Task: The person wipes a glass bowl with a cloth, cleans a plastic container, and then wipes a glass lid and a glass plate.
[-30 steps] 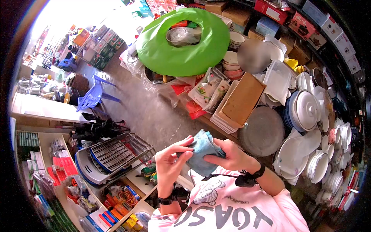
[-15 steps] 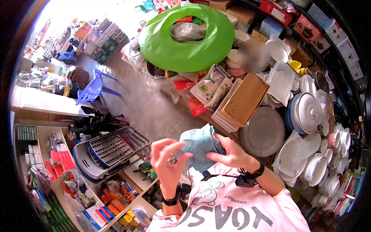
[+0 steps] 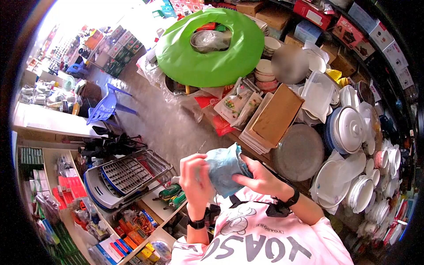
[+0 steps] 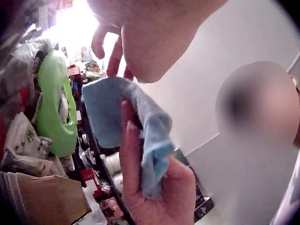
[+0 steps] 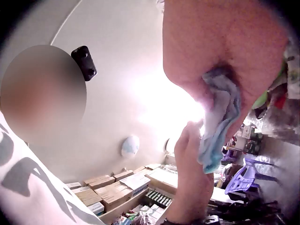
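Note:
A light-blue cloth [image 3: 225,171], folded into a thick pad, is held in front of my chest. My right hand [image 3: 261,177] grips its right side, thumb over the near face; the left wrist view shows the cloth [image 4: 112,112] bunched between that thumb and the fingers. My left hand [image 3: 194,180] is raised at the cloth's left edge, blurred in the head view. In the left wrist view the left hand's fingers [image 4: 115,61] reach down to the cloth's upper edge, loosely bent. The right wrist view has the left hand [image 5: 191,173] upright beside the cloth.
Ahead is a green ring-shaped sheet [image 3: 210,73] over goods on a table. To the right are a cardboard box [image 3: 278,117], a large round tray [image 3: 299,152] and stacked white dishes [image 3: 349,126]. At left lie a grey rack [image 3: 126,179], shelves of boxed goods and a blue chair [image 3: 106,108].
My left hand drew slightly away from the cloth with fingers spread, then came back to its left edge. The cloth has turned a little, showing a broader face; my right hand still grips it.

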Demonstrator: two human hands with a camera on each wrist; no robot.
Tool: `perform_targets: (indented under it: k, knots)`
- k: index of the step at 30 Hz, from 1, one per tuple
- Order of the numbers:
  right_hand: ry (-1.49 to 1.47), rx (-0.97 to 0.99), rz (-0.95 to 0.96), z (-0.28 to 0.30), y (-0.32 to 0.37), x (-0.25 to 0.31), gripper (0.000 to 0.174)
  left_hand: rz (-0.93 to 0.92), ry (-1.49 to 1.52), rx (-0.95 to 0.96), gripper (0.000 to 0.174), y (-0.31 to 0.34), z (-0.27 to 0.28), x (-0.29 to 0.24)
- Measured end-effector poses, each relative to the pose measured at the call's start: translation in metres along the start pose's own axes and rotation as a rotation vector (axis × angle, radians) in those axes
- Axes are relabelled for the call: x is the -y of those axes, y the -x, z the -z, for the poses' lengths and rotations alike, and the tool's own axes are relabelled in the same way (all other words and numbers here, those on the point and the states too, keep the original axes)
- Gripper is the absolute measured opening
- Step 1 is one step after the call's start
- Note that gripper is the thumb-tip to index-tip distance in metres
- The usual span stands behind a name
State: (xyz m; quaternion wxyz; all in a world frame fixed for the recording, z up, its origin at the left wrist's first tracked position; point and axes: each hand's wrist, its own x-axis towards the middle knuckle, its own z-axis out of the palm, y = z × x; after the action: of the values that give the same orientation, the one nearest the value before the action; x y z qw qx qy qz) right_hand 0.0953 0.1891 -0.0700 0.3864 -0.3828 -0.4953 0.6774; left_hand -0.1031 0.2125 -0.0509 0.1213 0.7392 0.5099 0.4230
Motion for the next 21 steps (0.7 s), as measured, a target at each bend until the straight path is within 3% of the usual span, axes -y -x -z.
perform_targets:
  k: [2,3,4,7,9,10,11,13,17,18,19,20,21]
  knots:
    - [-0.023,-0.006,0.019,0.002,0.0,-0.003,0.047,0.295,0.381,-0.145,0.023,0.005,-0.003,0.023]
    - [-0.013,-0.017,0.042,0.004,0.001,-0.004,0.048,0.394,0.407,-0.159,0.036,0.009,0.01,0.044]
    - [-0.002,-0.024,0.063,0.005,0.002,-0.005,0.048,0.334,0.29,-0.112,0.024,0.018,0.019,0.069]
    - [-0.034,-0.034,0.006,0.007,0.004,0.004,0.048,0.461,0.441,-0.25,0.02,0.018,0.02,0.091]
    - [-0.021,-0.053,0.088,0.008,0.003,-0.011,0.048,0.627,0.388,-0.625,0.028,0.009,0.009,0.081]
    - [-0.007,-0.069,0.167,0.01,0.005,-0.016,0.049,0.719,0.407,-0.569,0.037,0.011,0.014,0.084]
    - [-0.007,-0.069,0.168,0.009,0.005,-0.017,0.049,0.737,0.516,-0.507,0.035,0.025,0.026,0.097]
    - [-0.326,0.015,-0.146,0.018,0.017,-0.014,0.051,0.722,0.68,-0.363,0.034,0.038,0.02,0.121]
    - [-0.448,0.014,-0.224,0.028,0.034,-0.04,0.047,0.705,0.535,-0.434,0.029,0.039,0.002,0.09]
    - [-0.332,-0.077,-0.2,0.033,0.043,-0.045,0.042,0.665,0.545,-0.349,0.03,0.031,-0.019,0.092]
    - [-0.254,-0.213,-0.163,0.039,0.054,-0.06,0.04,0.596,0.519,-0.279,0.018,0.035,-0.027,0.102]
    - [-0.173,-0.373,-0.124,0.05,0.066,-0.077,0.038,0.483,0.557,-0.127,0.021,0.028,-0.05,0.084]
    - [-0.175,-0.373,-0.122,0.059,0.074,-0.096,0.038,0.441,0.54,-0.107,0.027,0.03,-0.055,0.08]
